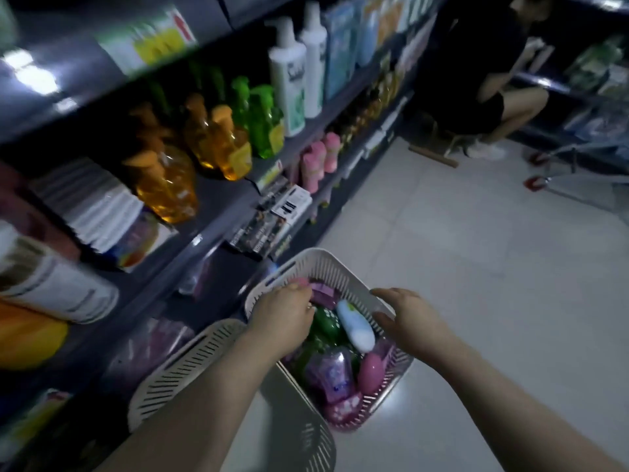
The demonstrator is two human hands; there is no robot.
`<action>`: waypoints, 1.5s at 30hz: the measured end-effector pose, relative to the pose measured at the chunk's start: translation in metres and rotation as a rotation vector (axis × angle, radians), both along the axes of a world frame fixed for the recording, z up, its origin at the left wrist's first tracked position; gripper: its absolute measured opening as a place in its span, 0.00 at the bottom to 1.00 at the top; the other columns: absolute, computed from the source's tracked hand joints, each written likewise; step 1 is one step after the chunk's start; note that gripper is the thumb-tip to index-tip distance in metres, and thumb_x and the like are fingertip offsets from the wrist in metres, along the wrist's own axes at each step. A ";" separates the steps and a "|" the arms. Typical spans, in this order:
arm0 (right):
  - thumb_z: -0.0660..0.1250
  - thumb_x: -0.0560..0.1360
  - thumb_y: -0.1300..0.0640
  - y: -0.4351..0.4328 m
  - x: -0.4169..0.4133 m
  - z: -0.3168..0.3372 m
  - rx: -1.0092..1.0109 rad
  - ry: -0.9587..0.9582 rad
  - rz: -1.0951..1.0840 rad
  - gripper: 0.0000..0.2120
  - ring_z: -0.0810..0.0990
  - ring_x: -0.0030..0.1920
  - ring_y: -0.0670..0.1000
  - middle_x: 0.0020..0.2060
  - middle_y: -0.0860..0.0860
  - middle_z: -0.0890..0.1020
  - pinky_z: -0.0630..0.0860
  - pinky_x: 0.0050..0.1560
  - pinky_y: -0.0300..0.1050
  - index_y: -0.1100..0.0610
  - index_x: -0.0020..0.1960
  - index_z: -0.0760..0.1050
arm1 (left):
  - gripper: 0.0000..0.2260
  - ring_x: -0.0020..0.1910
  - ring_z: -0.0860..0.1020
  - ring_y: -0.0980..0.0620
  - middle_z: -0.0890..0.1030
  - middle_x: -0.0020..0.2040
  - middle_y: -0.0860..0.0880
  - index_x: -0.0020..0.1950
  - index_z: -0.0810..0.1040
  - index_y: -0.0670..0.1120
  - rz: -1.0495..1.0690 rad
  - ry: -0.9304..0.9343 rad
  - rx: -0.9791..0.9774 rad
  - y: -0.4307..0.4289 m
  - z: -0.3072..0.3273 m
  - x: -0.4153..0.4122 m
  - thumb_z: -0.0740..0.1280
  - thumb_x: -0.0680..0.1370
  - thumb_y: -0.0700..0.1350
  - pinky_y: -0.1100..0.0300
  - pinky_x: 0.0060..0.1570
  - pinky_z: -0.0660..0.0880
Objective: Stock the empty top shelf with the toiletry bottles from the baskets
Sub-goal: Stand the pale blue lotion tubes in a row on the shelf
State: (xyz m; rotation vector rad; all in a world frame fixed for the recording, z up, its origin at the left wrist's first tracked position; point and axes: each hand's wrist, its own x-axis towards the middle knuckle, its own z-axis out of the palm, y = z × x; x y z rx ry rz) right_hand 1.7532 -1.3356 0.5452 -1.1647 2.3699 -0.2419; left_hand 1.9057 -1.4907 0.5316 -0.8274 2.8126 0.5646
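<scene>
**Two hands at the stock basket**

The white basket (327, 264) holds the toiletry bottles. The left hand (283, 315), at the basket's 9 o'clock, curls its fingers down among them; its grip cannot be told. The right hand (410, 323), at 3 o'clock, lies over the rim with fingers spread, holding nothing. A white-blue bottle (355, 330) lies between the hands.

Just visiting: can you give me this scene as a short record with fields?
Place: shop aisle, stocked shelves on the left
Full basket: on the tiled floor, packed with toiletries
Second basket: beside it, nearer; contents not visible
Left hand: reaching into the full basket, grip unclear
Right hand: at its right rim, grip unclear
White bottle: lying between the hands
Other person: seated further down the aisle
</scene>
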 end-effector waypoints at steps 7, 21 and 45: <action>0.65 0.73 0.58 0.032 -0.023 -0.100 0.091 -0.146 -0.128 0.14 0.79 0.53 0.59 0.51 0.57 0.81 0.75 0.50 0.50 0.53 0.59 0.77 | 0.11 0.51 0.78 0.44 0.79 0.53 0.46 0.55 0.75 0.46 -0.008 -0.135 0.151 0.022 -0.113 -0.044 0.63 0.77 0.51 0.53 0.49 0.75; 0.63 0.72 0.55 0.055 -0.036 -0.175 0.061 -0.235 -0.177 0.11 0.77 0.47 0.53 0.46 0.52 0.78 0.74 0.45 0.47 0.53 0.54 0.77 | 0.29 0.54 0.79 0.43 0.80 0.59 0.45 0.65 0.71 0.43 0.650 -0.185 0.638 0.084 -0.242 -0.126 0.74 0.70 0.55 0.56 0.50 0.75; 0.70 0.70 0.53 0.038 -0.027 -0.209 0.327 -0.205 0.330 0.27 0.63 0.72 0.56 0.65 0.52 0.75 0.56 0.75 0.52 0.48 0.69 0.72 | 0.23 0.47 0.76 0.47 0.76 0.52 0.49 0.59 0.73 0.47 0.726 0.331 0.439 0.032 -0.153 -0.037 0.76 0.66 0.40 0.54 0.44 0.76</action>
